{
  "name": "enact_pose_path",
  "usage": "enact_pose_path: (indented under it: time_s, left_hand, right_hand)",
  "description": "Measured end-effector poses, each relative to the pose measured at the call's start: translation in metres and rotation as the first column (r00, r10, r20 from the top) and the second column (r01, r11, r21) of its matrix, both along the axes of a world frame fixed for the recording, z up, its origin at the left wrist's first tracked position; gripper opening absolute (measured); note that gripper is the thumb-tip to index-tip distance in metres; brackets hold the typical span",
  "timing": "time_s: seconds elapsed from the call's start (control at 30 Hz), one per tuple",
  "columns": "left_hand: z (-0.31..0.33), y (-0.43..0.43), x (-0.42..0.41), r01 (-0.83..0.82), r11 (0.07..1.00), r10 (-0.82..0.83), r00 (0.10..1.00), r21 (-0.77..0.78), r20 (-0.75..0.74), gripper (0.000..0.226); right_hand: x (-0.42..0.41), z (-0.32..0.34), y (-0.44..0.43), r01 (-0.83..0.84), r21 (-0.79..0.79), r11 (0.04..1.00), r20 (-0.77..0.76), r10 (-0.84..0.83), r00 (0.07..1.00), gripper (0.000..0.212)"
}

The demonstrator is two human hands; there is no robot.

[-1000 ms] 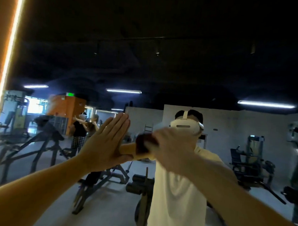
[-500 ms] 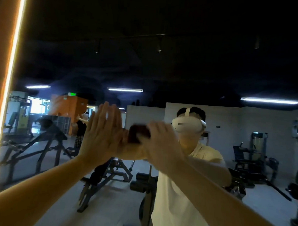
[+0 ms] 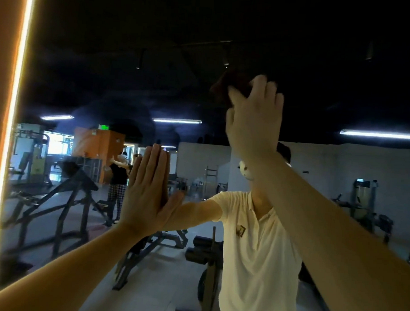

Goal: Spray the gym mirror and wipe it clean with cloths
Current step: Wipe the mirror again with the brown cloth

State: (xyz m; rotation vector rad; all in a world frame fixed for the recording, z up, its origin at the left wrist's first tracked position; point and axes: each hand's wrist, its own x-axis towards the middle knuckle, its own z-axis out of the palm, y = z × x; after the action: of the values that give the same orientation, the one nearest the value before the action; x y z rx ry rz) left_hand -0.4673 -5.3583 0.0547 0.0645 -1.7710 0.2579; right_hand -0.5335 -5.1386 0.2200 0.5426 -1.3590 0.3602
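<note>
The gym mirror fills nearly the whole view and reflects a dark gym. My left hand lies flat against the glass at centre left, fingers straight and pointing up, holding nothing. My right hand is raised higher, right of centre, and presses a dark reddish-brown cloth onto the glass. Only the cloth's upper left part shows past my fingers. No spray bottle is in view.
A glowing orange light strip runs down the mirror's left edge. In the reflection stand a person in a cream shirt, weight benches, machines at the right and other people far back.
My right hand has swept the cloth up the glass and to the right, from chest height beside my left hand to well above it. My left hand has stayed flat on the mirror.
</note>
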Motion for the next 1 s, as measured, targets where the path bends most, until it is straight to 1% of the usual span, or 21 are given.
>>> enact_pose_path:
  time_s: [0.07,0.1,0.2,0.27,0.3,0.33,0.37,0.43,0.47,0.53,0.57,0.6,0.63,0.7,0.73,0.8,0.83,0.87,0.9,0.93,1.0]
  left_hand:
    - [0.001,0.001,0.001,-0.007,1.0,0.007,1.0,0.004,-0.002,0.092]
    - [0.001,0.002,0.002,-0.005,1.0,0.005,1.0,0.006,-0.002,0.092]
    - [-0.003,0.0,0.005,-0.016,1.0,0.016,1.0,-0.014,0.022,0.098]
    - [-0.007,-0.002,0.006,-0.048,0.998,0.049,0.998,-0.026,0.037,0.101]
    - [-0.008,-0.003,0.006,-0.053,0.998,0.054,0.998,-0.023,0.037,0.1]
    - [-0.008,-0.004,0.006,-0.047,0.999,0.048,0.998,-0.025,0.037,0.1]
    - [-0.007,-0.003,0.005,-0.039,0.999,0.04,0.999,-0.028,0.033,0.099]
    - [-0.005,-0.003,0.005,-0.025,0.999,0.026,0.999,-0.031,0.019,0.099]
    - [-0.005,-0.003,0.004,-0.019,0.999,0.02,1.0,-0.037,0.015,0.099]
    - [-0.006,-0.005,0.004,-0.013,0.999,0.013,1.0,-0.052,0.003,0.099]
    - [-0.005,-0.006,0.003,-0.012,0.998,0.012,1.0,-0.059,-0.003,0.098]
    - [-0.005,-0.006,0.003,-0.014,0.998,0.013,1.0,-0.063,-0.01,0.098]
    - [-0.005,-0.005,0.004,-0.015,0.998,0.014,1.0,-0.066,-0.014,0.098]
    - [-0.005,-0.003,0.004,-0.009,0.998,0.008,1.0,-0.068,-0.018,0.098]
    - [-0.005,-0.003,0.005,-0.005,0.998,0.004,1.0,-0.064,-0.016,0.098]
    - [-0.005,-0.002,0.006,0.009,0.998,-0.009,1.0,-0.058,-0.006,0.098]
    - [-0.006,-0.003,0.007,0.014,0.998,-0.014,1.0,-0.055,-0.003,0.098]
    - [-0.006,-0.003,0.007,0.012,0.998,-0.012,1.0,-0.054,-0.003,0.099]
    - [-0.006,-0.004,0.006,0.007,0.999,-0.007,1.0,-0.051,-0.006,0.1]
    - [-0.006,-0.005,0.005,0.003,0.999,-0.004,1.0,-0.048,-0.006,0.102]
    - [-0.006,-0.006,0.004,0.007,0.999,-0.008,1.0,-0.041,-0.008,0.104]
  right_hand:
    - [0.006,-0.041,-0.014,-0.042,0.185,0.982,0.002,0.043,0.999,0.035]
    - [0.009,-0.068,-0.017,-0.081,0.298,0.951,0.026,0.077,0.997,0.035]
    - [0.009,-0.139,-0.006,-0.147,0.598,0.788,0.053,0.145,0.988,0.042]
    - [0.003,-0.146,0.007,-0.073,0.72,0.69,-0.015,0.121,0.993,0.049]
    - [0.0,-0.133,0.012,-0.014,0.741,0.671,-0.067,0.096,0.993,0.05]
    - [-0.001,-0.114,0.015,0.029,0.715,0.698,-0.098,0.059,0.993,0.048]
    - [-0.003,-0.087,0.016,0.06,0.637,0.768,-0.127,0.027,0.992,0.043]
    - [-0.005,-0.025,0.017,0.079,0.371,0.925,-0.121,-0.036,0.992,0.036]
    - [-0.005,0.003,0.018,0.072,0.229,0.971,-0.082,-0.055,0.995,0.037]
    - [-0.001,0.033,0.009,0.044,-0.012,0.999,0.015,-0.044,0.999,0.039]
    - [0.002,0.033,-0.001,0.04,-0.078,0.996,0.029,-0.038,0.999,0.038]
    - [0.006,0.026,-0.013,0.031,-0.085,0.996,0.026,-0.029,0.999,0.037]
    - [0.011,0.01,-0.026,0.014,-0.028,1.0,0.009,-0.013,1.0,0.036]
    - [0.017,-0.035,-0.046,-0.034,0.199,0.979,-0.012,0.037,0.999,0.038]
    - [0.018,-0.057,-0.052,-0.052,0.332,0.942,-0.004,0.056,0.998,0.039]
    - [0.017,-0.089,-0.049,-0.07,0.563,0.824,-0.024,0.101,0.995,0.041]
    - [0.016,-0.092,-0.042,-0.054,0.643,0.764,-0.055,0.117,0.992,0.042]
    - [0.014,-0.085,-0.033,-0.015,0.678,0.735,-0.101,0.114,0.988,0.042]
    - [0.01,-0.071,-0.025,0.031,0.658,0.753,-0.151,0.092,0.984,0.038]
    - [0.005,-0.051,-0.017,0.065,0.582,0.81,-0.187,0.055,0.981,0.035]
    - [0.0,-0.008,-0.002,0.083,0.348,0.934,-0.148,-0.033,0.988,0.038]
